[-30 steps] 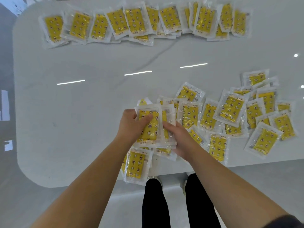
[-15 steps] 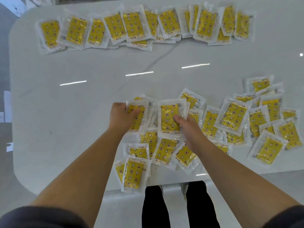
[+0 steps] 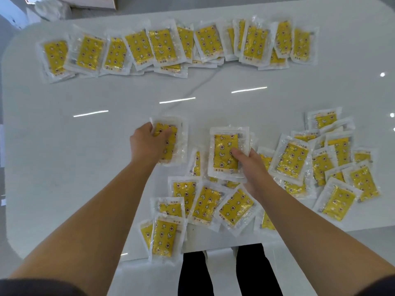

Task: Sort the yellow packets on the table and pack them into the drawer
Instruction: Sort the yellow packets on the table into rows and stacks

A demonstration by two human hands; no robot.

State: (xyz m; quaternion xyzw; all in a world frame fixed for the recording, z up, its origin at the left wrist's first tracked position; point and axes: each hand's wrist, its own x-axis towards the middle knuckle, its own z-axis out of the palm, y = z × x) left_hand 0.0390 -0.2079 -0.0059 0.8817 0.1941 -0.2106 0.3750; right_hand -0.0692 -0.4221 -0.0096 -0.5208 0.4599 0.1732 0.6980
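Near the front edge of the white table (image 3: 64,146) lie loose yellow packets (image 3: 205,205), above them the right hand (image 3: 251,165) pinches a small stack of packets (image 3: 227,153) and the left hand (image 3: 147,144) grips another packet (image 3: 171,142), and a sorted row of packets (image 3: 171,47) lies along the far side.

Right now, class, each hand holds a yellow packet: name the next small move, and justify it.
Probably the left hand lays its packet beside the far row: that row looks sorted, the right hand grips another, no drawer shows.
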